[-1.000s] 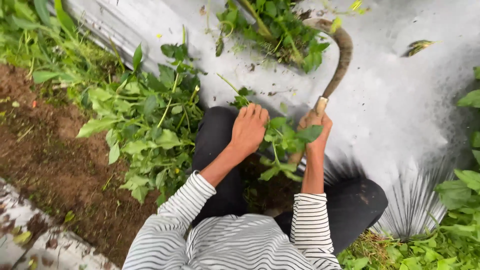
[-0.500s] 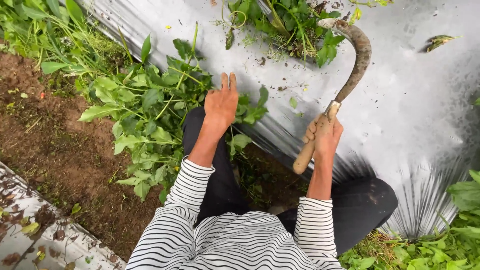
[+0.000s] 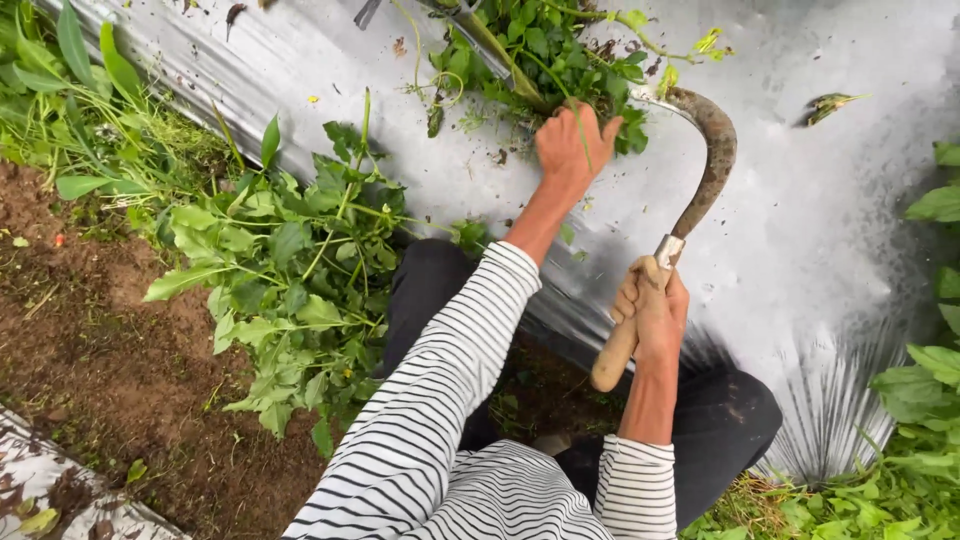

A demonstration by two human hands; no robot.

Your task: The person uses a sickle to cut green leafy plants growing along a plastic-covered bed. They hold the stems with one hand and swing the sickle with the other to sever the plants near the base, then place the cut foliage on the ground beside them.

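My right hand grips the wooden handle of a sickle; its curved, soil-caked blade arcs up and left toward a leafy green plant growing through the silver plastic mulch sheet. My left hand reaches forward across the sheet and clutches stems at the base of that plant, just left of the blade tip. Both arms wear striped sleeves.
A clump of broad-leaved weeds lies at the sheet's left edge by my dark-trousered knee. Bare brown soil runs along the left. More greenery borders the right. A small leaf scrap lies on the sheet.
My left hand has left the weeds near my knee and reached forward to grab the far plant. The sickle has swung up so its blade tip meets that plant.
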